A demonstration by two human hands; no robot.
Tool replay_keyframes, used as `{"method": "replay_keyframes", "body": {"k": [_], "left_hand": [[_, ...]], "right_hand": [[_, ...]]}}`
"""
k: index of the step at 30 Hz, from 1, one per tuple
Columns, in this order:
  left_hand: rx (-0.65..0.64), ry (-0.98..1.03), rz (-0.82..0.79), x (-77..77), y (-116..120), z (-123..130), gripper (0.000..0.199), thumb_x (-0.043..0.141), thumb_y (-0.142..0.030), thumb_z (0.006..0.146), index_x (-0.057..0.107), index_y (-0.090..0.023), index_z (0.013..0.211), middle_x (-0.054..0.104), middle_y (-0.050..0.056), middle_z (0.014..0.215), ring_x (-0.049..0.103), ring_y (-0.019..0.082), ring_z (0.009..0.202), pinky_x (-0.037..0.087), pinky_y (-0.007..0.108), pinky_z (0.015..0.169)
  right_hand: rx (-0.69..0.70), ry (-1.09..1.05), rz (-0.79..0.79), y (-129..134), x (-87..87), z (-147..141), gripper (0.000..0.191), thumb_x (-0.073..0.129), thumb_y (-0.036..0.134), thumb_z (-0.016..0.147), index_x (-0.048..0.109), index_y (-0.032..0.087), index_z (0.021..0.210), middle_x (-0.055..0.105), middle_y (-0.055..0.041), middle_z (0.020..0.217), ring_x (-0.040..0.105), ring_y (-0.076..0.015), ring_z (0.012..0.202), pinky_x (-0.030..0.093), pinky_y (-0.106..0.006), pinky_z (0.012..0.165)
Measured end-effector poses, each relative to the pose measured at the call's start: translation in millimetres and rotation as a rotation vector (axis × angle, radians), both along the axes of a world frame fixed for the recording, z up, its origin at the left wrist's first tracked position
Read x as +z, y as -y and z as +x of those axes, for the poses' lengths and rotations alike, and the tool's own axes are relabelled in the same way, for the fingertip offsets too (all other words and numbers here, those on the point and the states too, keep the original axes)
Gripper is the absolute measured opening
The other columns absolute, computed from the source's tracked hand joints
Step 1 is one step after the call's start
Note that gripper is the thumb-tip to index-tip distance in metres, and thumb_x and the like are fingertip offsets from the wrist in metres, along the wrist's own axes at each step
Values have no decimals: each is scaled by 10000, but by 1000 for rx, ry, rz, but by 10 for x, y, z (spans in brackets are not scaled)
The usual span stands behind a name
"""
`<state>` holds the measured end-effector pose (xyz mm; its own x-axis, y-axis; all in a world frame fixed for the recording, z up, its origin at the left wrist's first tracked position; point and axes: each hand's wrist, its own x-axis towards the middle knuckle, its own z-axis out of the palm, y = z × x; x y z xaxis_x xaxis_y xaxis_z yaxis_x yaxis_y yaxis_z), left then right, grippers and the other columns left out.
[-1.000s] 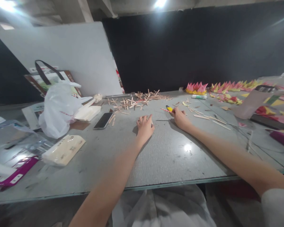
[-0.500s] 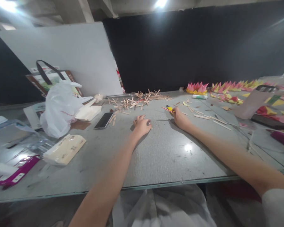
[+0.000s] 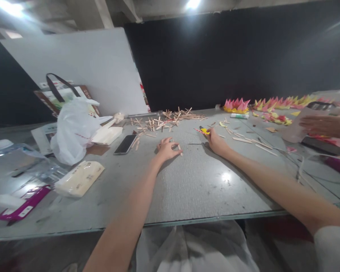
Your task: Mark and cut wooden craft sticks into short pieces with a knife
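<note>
My left hand (image 3: pixel 167 149) rests on the grey table with curved fingers. Its thumb and forefinger reach the two ends of a short wooden stick (image 3: pixel 180 149), which seems gripped between them. My right hand (image 3: pixel 215 141) is closed around a small yellow-and-black tool (image 3: pixel 205 130); its exact kind is too small to make out. A thin red-and-white striped stick (image 3: pixel 197 131) lies against the tool's left side. Beyond both hands is a heap of loose and crossed wooden sticks (image 3: pixel 158 124).
At left are a phone (image 3: pixel 125 144), a tissue pack (image 3: pixel 81 178), a white plastic bag (image 3: pixel 72 130) and a clear bottle (image 3: pixel 22 160). Pink-and-yellow paper flowers (image 3: pixel 236 105) line the back right. Another person's hand (image 3: pixel 325 125) is at a tumbler (image 3: pixel 291 124). A cable (image 3: pixel 300 172) runs nearby.
The thumb and forefinger of my left hand have opened wider, showing the short stick. My right hand stays almost still. Another person's hand has come in from the right at the tumbler.
</note>
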<state>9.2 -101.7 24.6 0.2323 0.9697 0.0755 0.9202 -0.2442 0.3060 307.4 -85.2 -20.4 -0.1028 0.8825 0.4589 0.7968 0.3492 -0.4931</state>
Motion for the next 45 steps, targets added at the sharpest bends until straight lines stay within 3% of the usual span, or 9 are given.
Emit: {"method": "replay_keyframes", "body": {"k": [8,16,26,45], "left_hand": [[-27,24,-33,-45,-111,-145,566,809,-659,769,768,-375,1257,405,55,1693,324,382,1565,262,559,1255],[-30,51,-49,-88,-174,-167,592,813,-684,761,770,-353,1250,350,85,1720,298,419,1576,253,601,1251],[-35,59,-32,-133,-218,-165,610,811,-704,746,776,-356,1247,385,78,1701,297,434,1567,261,579,1246],[-15,76,-1,-164,-202,-156,581,827,-685,756,784,-353,1231,410,90,1682,301,428,1567,246,580,1257]], "right_hand": [[-2,-39,22,1,-5,3,392,298,354,1062,447,131,1347,709,-144,911,679,-300,770,487,-378,721],[-16,-52,34,-75,-85,60,362,297,303,1048,397,163,1366,660,-87,919,656,-268,771,499,-389,753],[-90,-57,18,-186,-167,115,405,317,288,1029,383,156,1405,650,-98,936,643,-293,798,521,-430,792],[-33,-86,54,-110,-132,96,373,316,303,1030,417,146,1353,654,-120,911,641,-311,787,498,-419,757]]}}
